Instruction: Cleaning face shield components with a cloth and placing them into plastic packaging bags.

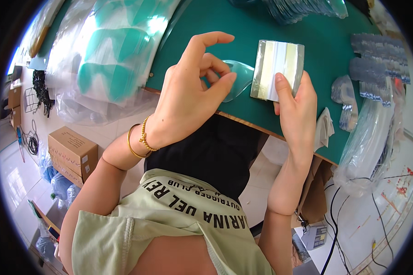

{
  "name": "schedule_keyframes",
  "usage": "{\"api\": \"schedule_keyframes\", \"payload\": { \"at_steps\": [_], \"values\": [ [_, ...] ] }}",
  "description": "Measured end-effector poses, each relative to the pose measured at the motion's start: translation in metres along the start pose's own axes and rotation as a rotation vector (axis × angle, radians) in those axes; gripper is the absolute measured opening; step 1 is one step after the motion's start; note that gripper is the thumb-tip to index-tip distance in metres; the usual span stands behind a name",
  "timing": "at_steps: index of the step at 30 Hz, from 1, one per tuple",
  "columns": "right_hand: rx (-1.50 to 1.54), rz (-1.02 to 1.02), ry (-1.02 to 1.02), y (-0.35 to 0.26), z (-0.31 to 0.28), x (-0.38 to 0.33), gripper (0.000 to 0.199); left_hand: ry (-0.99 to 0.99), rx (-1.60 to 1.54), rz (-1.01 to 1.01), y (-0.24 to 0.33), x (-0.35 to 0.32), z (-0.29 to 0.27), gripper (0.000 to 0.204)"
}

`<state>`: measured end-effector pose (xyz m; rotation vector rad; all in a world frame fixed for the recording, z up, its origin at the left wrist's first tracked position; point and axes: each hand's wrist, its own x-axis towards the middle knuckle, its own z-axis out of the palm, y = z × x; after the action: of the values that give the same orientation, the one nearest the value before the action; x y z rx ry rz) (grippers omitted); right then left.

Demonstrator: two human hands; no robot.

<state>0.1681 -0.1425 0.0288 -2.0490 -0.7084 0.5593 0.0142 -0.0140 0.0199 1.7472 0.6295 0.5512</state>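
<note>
My left hand is over the table's near edge, its index finger raised and curved. Its thumb and middle finger come together at the edge of a clear, curved plastic lens; the exact contact is partly hidden behind the fingers. To the right of the lens, my right hand grips a rectangular block of layered strips, silver at the sides, with pale yellow bands and a white middle stripe. My right thumb presses on its face, and the other fingers are mostly behind it.
Clear lenses are stacked at the far side of the green tabletop. Plastic-wrapped teal-looking lens shapes lie left. Shiny overlapping pieces, a white cloth and a clear bag are right. A cardboard box stands on the floor.
</note>
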Motion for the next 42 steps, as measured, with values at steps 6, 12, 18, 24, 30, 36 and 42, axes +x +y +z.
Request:
{"api": "schedule_keyframes", "payload": {
  "at_steps": [6,12,18,24,30,36,42],
  "values": [
    [-0.004,0.013,-0.032,-0.003,0.006,0.002,0.026,0.019,-0.056,-0.045,-0.001,-0.002,-0.002,0.054],
    [0.101,0.002,-0.147,-0.012,0.01,0.006,0.028,-0.014,0.067,-0.112,-0.004,-0.009,-0.011,0.049],
    [0.005,0.012,-0.079,-0.008,0.01,0.009,0.023,0.006,0.046,-0.039,-0.008,-0.009,-0.012,0.05],
    [-0.177,-0.156,-0.139,-0.024,0.042,-0.008,0.031,-0.031,0.08,-0.072,-0.003,-0.016,-0.026,0.048],
    [0.18,0.003,0.063,-0.012,-0.016,-0.002,0.028,-0.299,0.398,0.186,0.018,-0.021,-0.074,0.025],
    [-0.073,0.056,-0.028,0.038,-0.136,0.097,0.031,-0.526,0.487,0.35,0.044,0.023,-0.05,0.024],
    [-0.523,-0.047,0.107,0.04,-0.199,0.09,0.033,-0.445,0.738,0.637,0.006,0.059,0.008,0.028]
  ]
}}
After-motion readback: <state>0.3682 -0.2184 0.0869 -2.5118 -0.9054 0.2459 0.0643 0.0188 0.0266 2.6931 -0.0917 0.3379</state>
